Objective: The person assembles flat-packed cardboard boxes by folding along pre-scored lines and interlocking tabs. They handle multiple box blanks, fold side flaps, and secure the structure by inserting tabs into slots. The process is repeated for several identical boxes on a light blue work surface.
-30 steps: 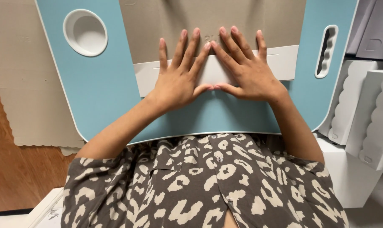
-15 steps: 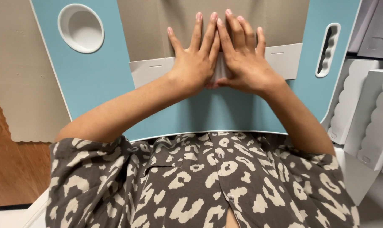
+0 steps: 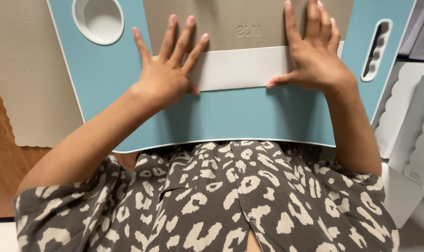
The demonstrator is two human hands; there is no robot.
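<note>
A grey-brown sheet [image 3: 240, 23] with a white folded band [image 3: 242, 67] along its near edge lies on a light blue lap tray [image 3: 221, 119]. My left hand [image 3: 167, 74] presses flat on the left end of the band, fingers spread. At the right end, my right hand [image 3: 312, 53] lies flat with the thumb along the band's lower edge. Both hands press down and hold nothing.
The tray has a round white cup recess [image 3: 99, 19] at the far left and a white slotted handle [image 3: 376, 49] at the right. Beige scalloped board [image 3: 27, 93] lies left over wooden floor [image 3: 1, 177]. White scalloped panels [image 3: 410, 126] stand at the right.
My hands were together at the middle of the white band. They have slid apart, left hand to the left end and right hand to the right end.
</note>
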